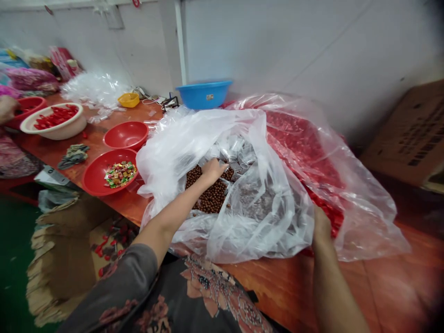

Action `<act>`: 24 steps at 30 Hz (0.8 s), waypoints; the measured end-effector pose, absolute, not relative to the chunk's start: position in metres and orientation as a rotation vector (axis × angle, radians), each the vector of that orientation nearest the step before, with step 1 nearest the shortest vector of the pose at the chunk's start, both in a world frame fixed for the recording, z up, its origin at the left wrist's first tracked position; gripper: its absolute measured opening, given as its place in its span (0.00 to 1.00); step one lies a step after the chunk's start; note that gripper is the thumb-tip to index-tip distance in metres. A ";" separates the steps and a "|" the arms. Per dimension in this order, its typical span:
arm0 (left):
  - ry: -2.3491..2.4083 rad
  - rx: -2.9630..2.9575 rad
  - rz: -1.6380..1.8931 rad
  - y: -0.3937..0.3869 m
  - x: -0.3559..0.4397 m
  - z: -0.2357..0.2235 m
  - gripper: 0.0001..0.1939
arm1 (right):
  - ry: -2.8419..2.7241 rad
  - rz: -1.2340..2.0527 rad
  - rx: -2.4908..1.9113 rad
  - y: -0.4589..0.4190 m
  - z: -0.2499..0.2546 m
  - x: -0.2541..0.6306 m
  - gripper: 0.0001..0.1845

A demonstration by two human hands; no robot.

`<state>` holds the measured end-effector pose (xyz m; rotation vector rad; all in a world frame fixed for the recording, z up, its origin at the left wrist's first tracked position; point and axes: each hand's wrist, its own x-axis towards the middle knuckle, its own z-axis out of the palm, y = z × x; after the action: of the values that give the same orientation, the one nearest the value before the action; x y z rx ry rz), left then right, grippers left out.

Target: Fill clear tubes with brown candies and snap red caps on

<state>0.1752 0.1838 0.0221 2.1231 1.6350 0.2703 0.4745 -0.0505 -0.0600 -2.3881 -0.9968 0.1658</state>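
Observation:
My left hand [213, 171] reaches into a large clear plastic bag [173, 152] that gapes on the table. It is over many small brown balls [211, 196], beside loose clear plastic containers [239, 150]. One digit stretches out toward the containers; the others are partly hidden, and I see nothing held. My right hand [321, 226] is at the right side of this bag, against a second clear bag full of red pieces [305, 143]. Its fingers are hidden there, so its grip does not show.
Left stand a red bowl of wrapped candies [120, 175], another red bowl [126, 134] and a white bowl of red pieces [57, 122]. A blue basin [204, 95] is by the wall. An open cardboard box [65, 259] sits below the table edge. Another person's hand [7, 108] shows far left.

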 end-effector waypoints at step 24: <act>1.164 1.459 0.302 0.163 0.114 -0.050 0.10 | -0.611 0.544 -1.394 -0.109 0.030 0.393 0.33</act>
<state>0.1138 0.1630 -0.0498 1.4590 1.1638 0.3019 0.3933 -0.1095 0.0297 -1.3937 -0.6114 0.5438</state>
